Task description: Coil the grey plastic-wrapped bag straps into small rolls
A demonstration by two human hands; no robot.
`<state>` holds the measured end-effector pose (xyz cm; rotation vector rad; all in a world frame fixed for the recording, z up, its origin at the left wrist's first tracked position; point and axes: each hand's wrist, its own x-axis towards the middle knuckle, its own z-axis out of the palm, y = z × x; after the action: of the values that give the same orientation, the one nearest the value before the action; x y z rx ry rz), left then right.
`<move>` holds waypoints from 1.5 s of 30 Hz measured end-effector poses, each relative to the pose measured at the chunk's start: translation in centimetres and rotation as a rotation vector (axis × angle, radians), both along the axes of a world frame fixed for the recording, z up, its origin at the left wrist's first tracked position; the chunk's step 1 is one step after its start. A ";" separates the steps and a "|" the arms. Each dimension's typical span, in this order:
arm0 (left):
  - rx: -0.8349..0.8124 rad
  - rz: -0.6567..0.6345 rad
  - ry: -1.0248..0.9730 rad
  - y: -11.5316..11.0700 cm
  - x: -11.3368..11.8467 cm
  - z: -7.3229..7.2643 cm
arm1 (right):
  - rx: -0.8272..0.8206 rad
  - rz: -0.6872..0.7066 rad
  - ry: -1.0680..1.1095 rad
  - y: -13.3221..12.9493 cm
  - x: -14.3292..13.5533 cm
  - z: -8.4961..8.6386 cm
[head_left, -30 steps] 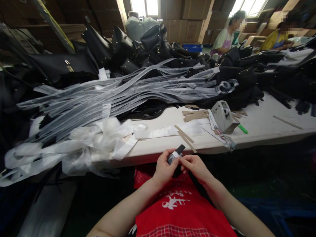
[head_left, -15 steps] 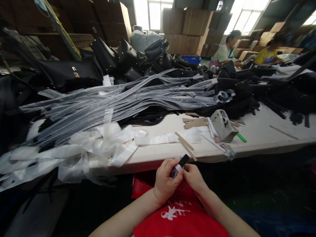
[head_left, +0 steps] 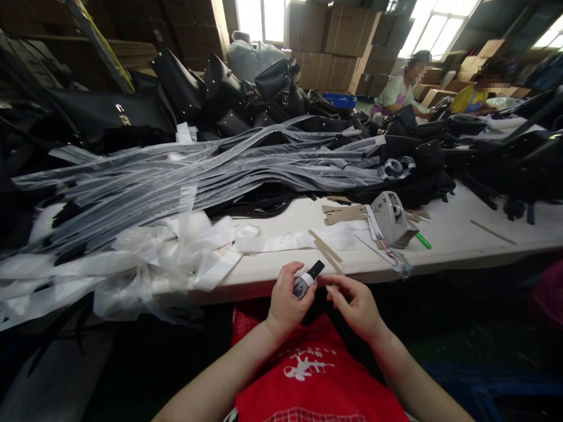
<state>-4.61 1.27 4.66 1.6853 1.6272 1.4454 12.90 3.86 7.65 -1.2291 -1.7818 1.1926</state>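
My left hand (head_left: 285, 298) is closed around a small coiled strap (head_left: 303, 285). Its black end sticks up past my fingers, and a pale, filmy wrap covers the coil's middle. Just to the right is my right hand (head_left: 354, 302), its fingers bent and slightly apart, with nothing visible in them. Both hands are above my red apron (head_left: 303, 346), close to the front edge of the white table (head_left: 272, 272). Beyond them, long straps in clear film (head_left: 220, 170) lie in a broad bundle. Some rolled ones (head_left: 397, 168) sit at its right end.
A grey tape dispenser (head_left: 391, 220) stands on the table beside brown card strips (head_left: 345, 214) and a green pen (head_left: 423, 240). Crumpled clear film (head_left: 162, 246) hangs over the left edge. Black bags (head_left: 224, 85) are piled behind. Two people sit at the back right.
My right hand has drawn away from the coiled strap and moved slightly right, its fingers loosening. My left hand still holds the coil, now a little further left. The camera view has shifted slightly.
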 end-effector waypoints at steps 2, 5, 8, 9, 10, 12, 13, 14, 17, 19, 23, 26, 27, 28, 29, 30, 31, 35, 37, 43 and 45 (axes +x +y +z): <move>-0.008 -0.046 -0.005 -0.1 0.3 -0.2 | -0.029 0.035 0.039 -0.2 -0.5 -0.1; -0.044 -0.112 -0.022 -0.5 0.7 -0.6 | -0.087 0.035 0.083 -0.4 -1.4 -1.0; -0.091 -0.119 -0.046 -0.6 0.5 -0.6 | -0.134 0.099 0.107 -0.3 -1.6 -1.7; -0.107 -0.119 -0.060 -0.5 0.4 -0.5 | -0.123 0.124 0.090 -0.1 -1.5 -1.7; -0.132 -0.123 -0.081 -0.4 0.2 -0.4 | -0.082 0.124 0.060 0.2 -1.2 -1.6; -0.222 -0.147 -0.157 0.0 -0.2 0.0 | 0.102 0.034 -0.028 1.0 -0.4 -1.0; -0.289 -0.179 -0.210 0.3 -0.3 0.1 | 0.222 -0.027 -0.081 1.5 0.0 -0.5; -0.361 -0.221 -0.268 0.5 -0.5 0.2 | 0.332 -0.067 -0.133 2.0 0.4 0.0; -0.490 -0.343 -0.409 1.0 -0.7 0.1 | 0.413 0.138 -0.257 2.7 0.8 1.4; -0.484 -0.340 -0.421 1.0 -0.6 -0.2 | 0.303 0.375 -0.305 2.4 0.4 1.7; -0.616 -0.309 -0.490 0.4 -0.1 -1.2 | 0.197 0.423 -0.405 1.0 -1.1 0.9; -0.733 -0.287 -0.647 0.1 0.4 -1.8 | 0.190 0.399 -0.413 0.3 -1.6 0.1; -0.745 -0.267 -0.694 0.0 0.6 -1.9 | 0.188 0.397 -0.414 0.2 -1.6 -0.2; -0.752 -0.245 -0.741 0.0 0.7 -2.0 | 0.184 0.388 -0.417 0.1 -1.6 -0.3; -0.757 -0.221 -0.787 0.1 0.7 -2.0 | 0.175 0.377 -0.422 0.1 -1.5 -0.5; -0.758 -0.195 -0.830 0.1 0.7 -1.9 | 0.163 0.364 -0.426 0.0 -1.5 -0.7; -0.756 -0.170 -0.869 0.2 0.7 -1.7 | 0.148 0.349 -0.425 0.0 -1.4 -0.8; -0.731 -0.140 -0.967 0.3 0.6 -1.1 | 0.072 0.279 -0.366 -0.2 -1.4 -1.0; -0.719 -0.129 -0.988 0.2 0.5 -1.2 | 0.034 0.244 -0.327 -0.4 -1.5 -1.0; -0.771 -0.193 -0.941 0.7 0.0 -3.2 | -0.116 0.265 -0.229 -0.9 -1.7 -1.8; -0.798 -0.214 -0.895 1.4 -0.5 -3.8 | -0.099 0.275 -0.263 0.9 -1.1 -1.7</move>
<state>-5.16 2.67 0.88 0.5889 1.1839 0.9845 11.84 4.78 5.96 -1.2751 -2.1638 1.3343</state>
